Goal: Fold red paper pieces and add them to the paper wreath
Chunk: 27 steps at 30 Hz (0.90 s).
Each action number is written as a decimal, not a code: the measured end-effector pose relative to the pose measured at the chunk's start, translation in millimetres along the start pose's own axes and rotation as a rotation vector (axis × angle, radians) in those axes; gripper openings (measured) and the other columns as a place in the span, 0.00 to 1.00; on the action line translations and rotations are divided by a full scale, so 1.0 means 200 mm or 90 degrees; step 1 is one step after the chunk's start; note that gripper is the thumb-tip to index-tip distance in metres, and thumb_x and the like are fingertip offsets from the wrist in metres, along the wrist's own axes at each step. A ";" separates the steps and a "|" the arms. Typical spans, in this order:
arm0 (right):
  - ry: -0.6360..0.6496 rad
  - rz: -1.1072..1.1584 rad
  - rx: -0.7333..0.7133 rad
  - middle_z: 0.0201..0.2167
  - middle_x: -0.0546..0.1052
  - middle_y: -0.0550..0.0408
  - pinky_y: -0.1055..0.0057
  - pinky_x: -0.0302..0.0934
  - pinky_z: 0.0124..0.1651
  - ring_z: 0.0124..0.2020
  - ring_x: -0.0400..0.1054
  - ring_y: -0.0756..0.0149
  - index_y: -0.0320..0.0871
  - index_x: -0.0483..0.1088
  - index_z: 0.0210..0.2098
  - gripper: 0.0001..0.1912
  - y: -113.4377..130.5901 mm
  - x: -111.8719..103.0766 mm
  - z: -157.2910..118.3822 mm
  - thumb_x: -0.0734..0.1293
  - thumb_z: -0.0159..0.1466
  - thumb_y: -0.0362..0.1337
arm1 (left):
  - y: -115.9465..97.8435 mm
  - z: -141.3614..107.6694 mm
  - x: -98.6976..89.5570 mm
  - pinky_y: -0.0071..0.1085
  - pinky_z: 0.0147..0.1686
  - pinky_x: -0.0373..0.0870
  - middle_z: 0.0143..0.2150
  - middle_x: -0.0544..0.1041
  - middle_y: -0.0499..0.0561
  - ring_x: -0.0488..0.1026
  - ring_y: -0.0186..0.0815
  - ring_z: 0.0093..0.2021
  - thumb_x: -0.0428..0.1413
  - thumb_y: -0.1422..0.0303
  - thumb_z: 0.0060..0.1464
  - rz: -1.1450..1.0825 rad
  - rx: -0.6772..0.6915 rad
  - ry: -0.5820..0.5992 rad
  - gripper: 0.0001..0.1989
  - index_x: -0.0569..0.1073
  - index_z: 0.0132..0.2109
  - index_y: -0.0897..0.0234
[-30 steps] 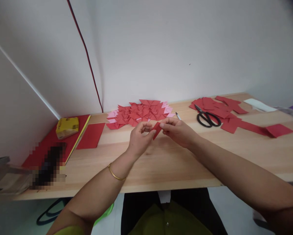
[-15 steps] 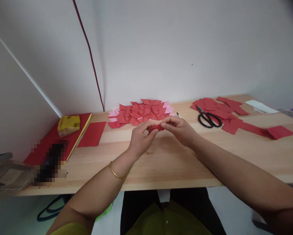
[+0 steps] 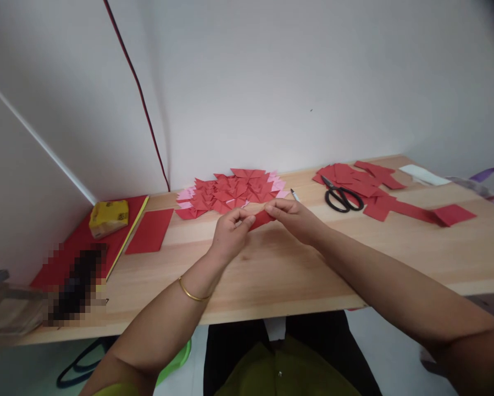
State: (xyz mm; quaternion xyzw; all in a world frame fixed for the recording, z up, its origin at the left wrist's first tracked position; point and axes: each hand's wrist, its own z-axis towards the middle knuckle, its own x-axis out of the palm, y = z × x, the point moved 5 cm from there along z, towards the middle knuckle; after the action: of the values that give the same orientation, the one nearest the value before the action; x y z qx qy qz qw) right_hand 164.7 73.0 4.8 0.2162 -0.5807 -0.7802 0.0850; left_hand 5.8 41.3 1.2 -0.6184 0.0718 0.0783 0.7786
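Observation:
A small piece of red paper [image 3: 260, 219] is held up over the table between my two hands. My left hand [image 3: 231, 231] pinches its left end, and my right hand [image 3: 287, 215] pinches the right end. Fingers cover both ends, so its full shape is hidden. Just behind my hands lies a heap of folded red paper pieces [image 3: 234, 190] with pink folded pieces [image 3: 184, 194] at its edges. Right of my right hand, black-handled scissors [image 3: 342, 198] rest against a pile of flat red paper pieces [image 3: 354, 179].
At left lie a red sheet [image 3: 151, 231], a larger red pad with a yellow edge [image 3: 127, 242] and a yellow packet [image 3: 110, 218]. A marker [image 3: 295, 195] lies behind my right hand. White strips [image 3: 423, 175] are at the far right. The wall stands behind the table [image 3: 296, 275].
More of the red paper shows between my hands, which have drawn slightly apart. Both still grip it. The view has turned a little, so the table things sit further left.

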 end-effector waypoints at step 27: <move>0.021 -0.137 -0.050 0.25 0.69 0.57 0.72 0.56 0.34 0.28 0.61 0.69 0.41 0.69 0.29 0.13 0.03 -0.03 0.01 0.63 0.62 0.45 | 0.09 0.02 0.04 0.27 0.32 0.64 0.25 0.73 0.46 0.66 0.27 0.26 0.65 0.65 0.39 -0.263 -0.124 0.006 0.10 0.75 0.27 0.66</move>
State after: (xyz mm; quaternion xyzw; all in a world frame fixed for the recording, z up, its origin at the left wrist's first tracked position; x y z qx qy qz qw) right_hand 168.2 75.0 11.4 0.2866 -0.5220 -0.8031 0.0189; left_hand 9.9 48.5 -16.2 -0.6924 -0.0606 -0.0790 0.7146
